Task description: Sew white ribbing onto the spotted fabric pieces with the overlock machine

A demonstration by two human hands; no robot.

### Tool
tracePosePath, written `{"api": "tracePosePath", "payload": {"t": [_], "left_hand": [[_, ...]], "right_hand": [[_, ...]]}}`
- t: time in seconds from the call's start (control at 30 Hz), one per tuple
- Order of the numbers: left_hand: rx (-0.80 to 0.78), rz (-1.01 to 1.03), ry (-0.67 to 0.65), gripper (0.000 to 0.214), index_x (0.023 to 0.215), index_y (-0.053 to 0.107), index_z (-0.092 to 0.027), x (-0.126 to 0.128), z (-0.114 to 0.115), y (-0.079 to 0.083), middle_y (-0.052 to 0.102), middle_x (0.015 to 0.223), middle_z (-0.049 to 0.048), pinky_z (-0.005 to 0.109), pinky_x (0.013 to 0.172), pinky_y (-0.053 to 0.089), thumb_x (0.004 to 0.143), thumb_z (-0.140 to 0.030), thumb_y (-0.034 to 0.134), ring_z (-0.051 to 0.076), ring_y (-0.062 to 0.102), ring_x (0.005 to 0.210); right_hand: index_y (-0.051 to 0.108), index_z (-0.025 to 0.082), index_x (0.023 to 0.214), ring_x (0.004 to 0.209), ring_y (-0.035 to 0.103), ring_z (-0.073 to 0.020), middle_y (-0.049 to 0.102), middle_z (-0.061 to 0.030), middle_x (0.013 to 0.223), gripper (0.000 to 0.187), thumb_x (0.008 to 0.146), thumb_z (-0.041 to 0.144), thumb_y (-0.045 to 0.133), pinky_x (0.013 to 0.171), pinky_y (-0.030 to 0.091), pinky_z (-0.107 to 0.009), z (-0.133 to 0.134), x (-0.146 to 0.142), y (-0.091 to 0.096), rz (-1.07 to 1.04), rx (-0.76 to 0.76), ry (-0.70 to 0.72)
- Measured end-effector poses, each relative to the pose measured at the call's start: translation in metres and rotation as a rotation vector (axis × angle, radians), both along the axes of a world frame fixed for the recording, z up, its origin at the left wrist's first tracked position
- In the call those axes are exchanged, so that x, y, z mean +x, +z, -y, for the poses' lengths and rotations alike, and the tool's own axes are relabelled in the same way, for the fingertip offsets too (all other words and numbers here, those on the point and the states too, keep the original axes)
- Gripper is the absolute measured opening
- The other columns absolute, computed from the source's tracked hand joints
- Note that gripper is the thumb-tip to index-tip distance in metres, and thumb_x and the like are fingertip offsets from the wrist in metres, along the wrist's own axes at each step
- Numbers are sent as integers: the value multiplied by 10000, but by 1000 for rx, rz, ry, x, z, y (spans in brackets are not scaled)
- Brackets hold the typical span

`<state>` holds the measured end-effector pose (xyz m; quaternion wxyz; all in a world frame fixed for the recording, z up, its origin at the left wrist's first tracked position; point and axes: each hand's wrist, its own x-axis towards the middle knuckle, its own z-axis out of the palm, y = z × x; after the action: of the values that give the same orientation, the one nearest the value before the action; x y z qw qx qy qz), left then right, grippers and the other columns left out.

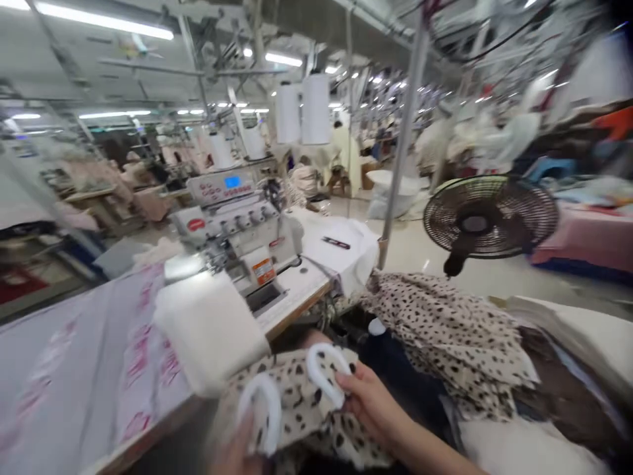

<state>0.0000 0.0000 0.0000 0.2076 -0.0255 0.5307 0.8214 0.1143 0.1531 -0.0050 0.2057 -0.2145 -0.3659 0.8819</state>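
My right hand (pixel 368 399) is closed on a leopard-print fabric piece (pixel 301 409) with white trim loops, pinching one white loop (pixel 326 373) at its edge. My left hand (pixel 242 448) sits at the bottom edge, blurred, gripping the same piece by the other white loop (pixel 262 409). The piece hangs just below the front edge of the sewing table (pixel 74 382). A folded cream fabric (pixel 208 330) lies on the table beside my hands.
An overlock sewing machine (pixel 237 221) stands on the table behind the cream fabric. A heap of leopard-print pieces (pixel 445 330) lies to the right. A black fan (pixel 489 214) and a metal pole (pixel 403 138) stand beyond. Thread cones (pixel 304 109) hang above.
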Motion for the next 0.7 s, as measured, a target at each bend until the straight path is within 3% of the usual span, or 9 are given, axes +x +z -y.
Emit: {"api": "tracePosePath", "payload": {"t": [0.17, 0.4, 0.7], "left_hand": [[6, 160, 68, 382, 1093, 563, -150, 0, 3, -8, 594, 1091, 112, 339, 796, 529, 722, -76, 619, 257, 535, 1066], [18, 262, 184, 300, 1041, 590, -115, -3, -2, -6, 600, 1100, 126, 404, 867, 487, 754, -29, 569, 250, 534, 1076], [5, 251, 188, 296, 1063, 591, -122, -6, -2, -11, 627, 1040, 124, 394, 873, 477, 788, -40, 520, 227, 563, 1036]], "right_hand": [[585, 133, 948, 708, 615, -144, 663, -56, 847, 360, 680, 336, 714, 641, 488, -258, 2, -5, 0, 26, -25, 26], [579, 151, 967, 716, 618, -145, 660, -49, 884, 359, 683, 324, 715, 621, 484, -250, 1, -9, -18, 53, -28, 37], [612, 142, 969, 723, 608, -148, 659, -56, 867, 356, 676, 315, 717, 649, 492, -269, -2, -10, -21, 56, -71, 10]]}}
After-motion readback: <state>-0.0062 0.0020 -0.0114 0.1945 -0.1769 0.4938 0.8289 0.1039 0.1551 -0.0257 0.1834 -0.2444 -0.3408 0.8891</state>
